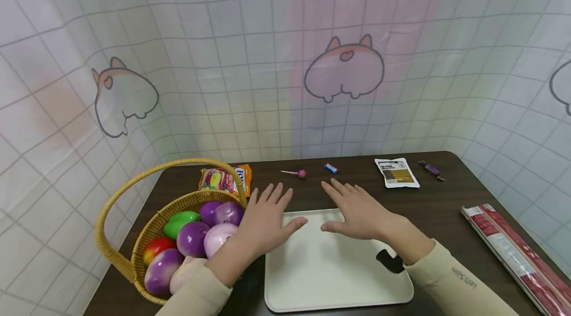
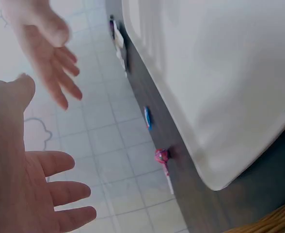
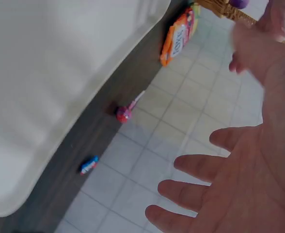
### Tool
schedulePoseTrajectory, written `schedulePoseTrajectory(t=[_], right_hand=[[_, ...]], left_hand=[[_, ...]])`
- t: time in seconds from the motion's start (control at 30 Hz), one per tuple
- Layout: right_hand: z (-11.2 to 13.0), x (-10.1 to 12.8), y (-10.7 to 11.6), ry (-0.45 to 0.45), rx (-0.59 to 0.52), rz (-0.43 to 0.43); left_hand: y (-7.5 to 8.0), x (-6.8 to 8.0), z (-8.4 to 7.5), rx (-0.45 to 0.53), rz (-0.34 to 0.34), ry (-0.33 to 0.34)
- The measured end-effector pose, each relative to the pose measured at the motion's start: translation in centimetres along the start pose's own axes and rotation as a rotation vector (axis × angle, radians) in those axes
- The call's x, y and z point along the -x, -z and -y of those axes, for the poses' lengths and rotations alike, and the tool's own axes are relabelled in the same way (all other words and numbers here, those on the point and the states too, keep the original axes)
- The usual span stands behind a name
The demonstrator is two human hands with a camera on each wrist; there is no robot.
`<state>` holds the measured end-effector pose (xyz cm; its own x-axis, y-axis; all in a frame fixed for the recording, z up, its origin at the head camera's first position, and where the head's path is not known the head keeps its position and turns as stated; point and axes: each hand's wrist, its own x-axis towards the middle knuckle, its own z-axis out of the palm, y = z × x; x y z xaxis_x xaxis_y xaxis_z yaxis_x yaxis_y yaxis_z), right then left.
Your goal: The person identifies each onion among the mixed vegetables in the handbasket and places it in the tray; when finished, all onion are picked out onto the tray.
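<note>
Both hands hover palm down with fingers spread, holding nothing. My left hand (image 1: 265, 219) is over the left edge of a white tray (image 1: 330, 281), beside a wicker basket (image 1: 144, 232). Over the tray's right far part is my right hand (image 1: 359, 212). Purple round fruits (image 1: 193, 238), a green mango-like fruit (image 1: 180, 223) and a red-yellow fruit (image 1: 157, 249) fill the basket. Beyond the hands lie a lollipop (image 1: 302, 174) and a small blue wrapped candy (image 1: 331, 168). The right wrist view also shows the lollipop (image 3: 123, 114) and blue candy (image 3: 88, 165) past the tray's rim.
An orange candy bag (image 1: 243, 177) lies behind the basket. At the back right are a white-and-gold packet (image 1: 397, 173) and a purple wrapped candy (image 1: 430, 170). A long red-and-white package (image 1: 513, 251) runs along the right edge. A grid-patterned curtain (image 1: 250, 58) stands behind the dark table (image 1: 439, 207).
</note>
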<state>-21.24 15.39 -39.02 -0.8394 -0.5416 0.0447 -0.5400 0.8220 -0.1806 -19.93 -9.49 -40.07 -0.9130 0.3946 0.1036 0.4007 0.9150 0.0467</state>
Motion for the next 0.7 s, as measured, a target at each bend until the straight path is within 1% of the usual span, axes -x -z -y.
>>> schedulePoseTrajectory(t=[0.1,0.17,0.23,0.33,0.37,0.47,0.53,0.6,0.7], right_hand=[[0.1,0.4,-0.7,0.011,-0.051,0.001],[0.2,0.7,-1.2,0.011,-0.077,-0.001],[0.3,1.0,-1.6,0.000,-0.108,0.001],[0.3,1.4,-2.2,-0.008,-0.154,-0.002],[0.3,1.6,-2.3,-0.002,-0.169,-0.003],[0.4,1.8,-2.8,0.024,-0.194,-0.009],[0.5,1.8,-3.1,0.040,-0.213,-0.024],[0.6,1.9,-3.4,0.053,-0.228,-0.043],[0.8,1.8,-3.7,0.067,-0.253,-0.077]], left_hand=[[0.0,1.0,-0.1,0.055,-0.026,-0.026],[-0.2,1.9,-0.1,0.111,-0.076,-0.045],[-0.3,2.7,0.0,0.177,-0.168,-0.068],[-0.7,3.9,0.3,0.277,-0.354,-0.102],[-0.8,4.3,0.5,0.305,-0.418,-0.114],[-0.9,5.3,1.1,0.374,-0.569,-0.133],[-0.6,6.0,1.7,0.411,-0.659,-0.137],[-0.2,6.8,2.5,0.468,-0.756,-0.142],[0.7,8.0,3.8,0.568,-0.935,-0.171]])
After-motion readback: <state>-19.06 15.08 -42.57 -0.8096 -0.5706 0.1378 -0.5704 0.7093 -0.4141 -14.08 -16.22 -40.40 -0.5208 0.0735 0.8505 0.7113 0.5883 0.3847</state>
